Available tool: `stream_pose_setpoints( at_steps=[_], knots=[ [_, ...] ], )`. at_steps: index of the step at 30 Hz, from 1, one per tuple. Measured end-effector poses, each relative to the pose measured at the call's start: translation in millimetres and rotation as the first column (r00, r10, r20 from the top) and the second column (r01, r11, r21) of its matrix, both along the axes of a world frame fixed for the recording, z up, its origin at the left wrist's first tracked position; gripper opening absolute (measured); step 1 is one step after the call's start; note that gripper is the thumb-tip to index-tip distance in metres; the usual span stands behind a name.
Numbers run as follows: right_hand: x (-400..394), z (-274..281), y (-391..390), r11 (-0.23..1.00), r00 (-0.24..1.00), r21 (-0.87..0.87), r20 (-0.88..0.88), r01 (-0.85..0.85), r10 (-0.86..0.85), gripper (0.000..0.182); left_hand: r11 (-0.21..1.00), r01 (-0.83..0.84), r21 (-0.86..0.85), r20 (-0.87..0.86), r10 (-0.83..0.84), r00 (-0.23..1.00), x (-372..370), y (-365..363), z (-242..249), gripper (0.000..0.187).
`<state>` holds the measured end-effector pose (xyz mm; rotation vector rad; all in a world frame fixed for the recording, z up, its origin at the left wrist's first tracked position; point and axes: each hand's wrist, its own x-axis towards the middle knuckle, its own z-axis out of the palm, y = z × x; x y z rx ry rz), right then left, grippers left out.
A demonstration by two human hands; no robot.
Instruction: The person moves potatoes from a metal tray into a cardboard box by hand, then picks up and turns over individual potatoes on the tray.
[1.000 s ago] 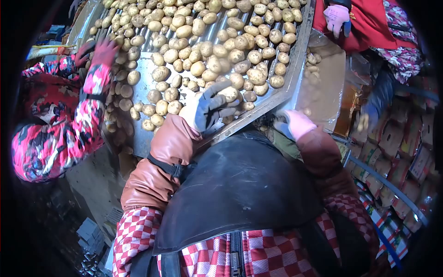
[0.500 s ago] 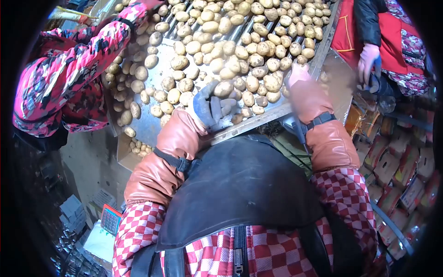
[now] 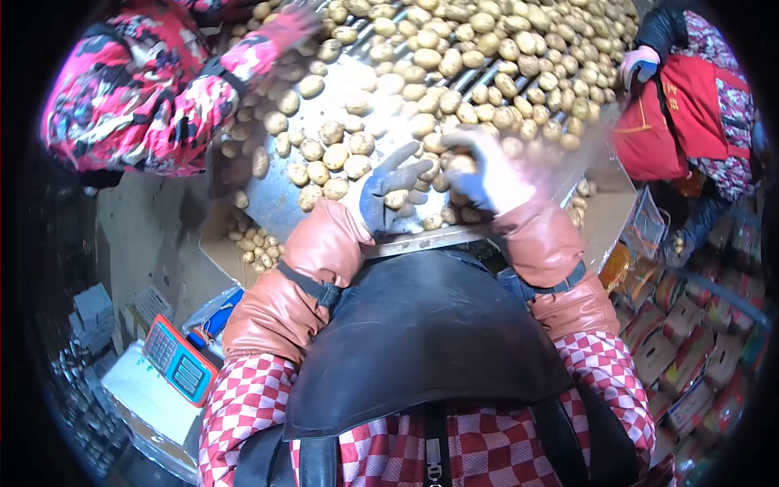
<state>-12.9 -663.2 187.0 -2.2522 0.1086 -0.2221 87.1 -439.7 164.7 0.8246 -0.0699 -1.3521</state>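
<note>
Many potatoes [image 3: 333, 154] lie over a metal sorting tray [image 3: 272, 191] and the slatted rollers beyond it. My left hand [image 3: 393, 188], in a grey-blue glove, is at the tray's near edge with its fingers apart and curved around the side of some potatoes; a small one sits by its palm. Close by on the right, my right hand [image 3: 480, 169], gloved and partly blurred, has its fingers bent over a potato. Whether it grips that potato is unclear.
A co-worker's pink-gloved hand [image 3: 288, 28] is over the tray's far left. Another person in a red apron [image 3: 649, 134] stands at the right. Cardboard boxes [image 3: 596, 213] hold potatoes beside the tray. An orange-edged scale [image 3: 178, 357] is at lower left; stacked cartons [image 3: 657, 357] are at lower right.
My right hand has moved left from the tray's right edge, closer to my left hand. My left hand's fingers have opened wider. The co-worker's arm on the left has shifted, and the view has turned slightly.
</note>
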Motion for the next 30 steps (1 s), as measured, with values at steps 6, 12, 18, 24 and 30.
stream_pose_setpoints(
  at_steps=[6, 12, 18, 24, 30],
  knots=[
    [33, 16, 88, 0.911, 0.873, 0.039, -0.273, -0.410, 0.404, 0.075, 0.981, -0.164, 0.104, -0.161, 0.179, 0.971, -9, 49, 18, 0.048],
    [47, 31, 121, 0.790, 0.757, 0.244, -0.233, -0.563, 0.611, 0.068, 0.813, -0.553, 0.182, -0.141, 0.578, 0.804, -31, 154, 5, 0.050],
    [67, -38, 24, 0.606, 0.998, -0.794, -0.009, -0.048, 0.068, 0.051, 0.486, -0.580, 0.654, 0.327, 0.509, 0.796, 3, 253, -5, 0.048],
    [13, -62, -28, 0.806, 0.999, -0.590, -0.043, -0.039, 0.017, 0.033, 0.546, -0.600, 0.585, 0.805, -0.479, 0.349, 31, 100, -15, 0.041],
    [-35, -60, -39, 0.823, 0.955, -0.568, -0.244, 0.001, -0.169, 0.043, 0.328, -0.390, 0.860, 0.429, -0.880, 0.204, 93, -41, 2, 0.037]
  ],
)
